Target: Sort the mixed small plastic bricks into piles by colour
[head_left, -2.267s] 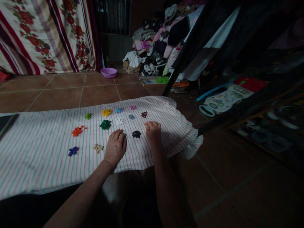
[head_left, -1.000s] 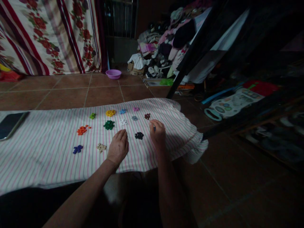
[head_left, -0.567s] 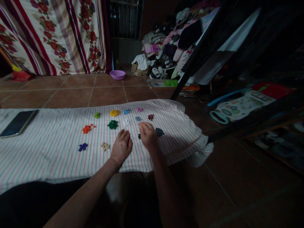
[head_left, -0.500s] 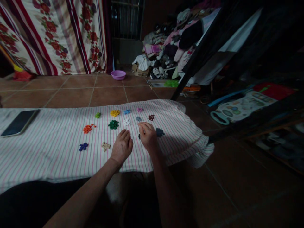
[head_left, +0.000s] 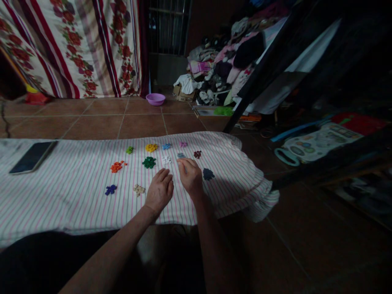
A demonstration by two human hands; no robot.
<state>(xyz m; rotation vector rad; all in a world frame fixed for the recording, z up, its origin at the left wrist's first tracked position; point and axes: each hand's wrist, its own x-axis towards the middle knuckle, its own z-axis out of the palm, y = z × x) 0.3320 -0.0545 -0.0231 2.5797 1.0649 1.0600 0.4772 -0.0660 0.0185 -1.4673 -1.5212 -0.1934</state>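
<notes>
Small coloured pieces lie sorted by colour in little piles on a striped cloth point(head_left: 82, 204). My left hand point(head_left: 159, 191) rests on the cloth, fingers stretched out, between the beige pile point(head_left: 139, 190) and my right hand. Thumb and fingertips pinched, my right hand point(head_left: 190, 177) is just below the light grey pile point(head_left: 181, 155); whatever it holds is too small to make out. Beside it on the right lies a dark grey pile point(head_left: 208, 174). A white pile point(head_left: 166, 160) and a dark green pile point(head_left: 149, 162) lie beyond my left hand.
Orange point(head_left: 116, 166), navy point(head_left: 110, 190), yellow point(head_left: 151, 148), light blue point(head_left: 166, 146), pink point(head_left: 183, 144), lime point(head_left: 129, 150) and dark red point(head_left: 197, 154) piles surround the hands. A phone point(head_left: 33, 157) lies left. Beyond are a purple basin point(head_left: 155, 99) and heaped clothes point(head_left: 223, 61).
The whole view has shifted slightly. A dark piece that showed at the left edge of my right hand is no longer visible. My left hand stays in nearly the same place.
</notes>
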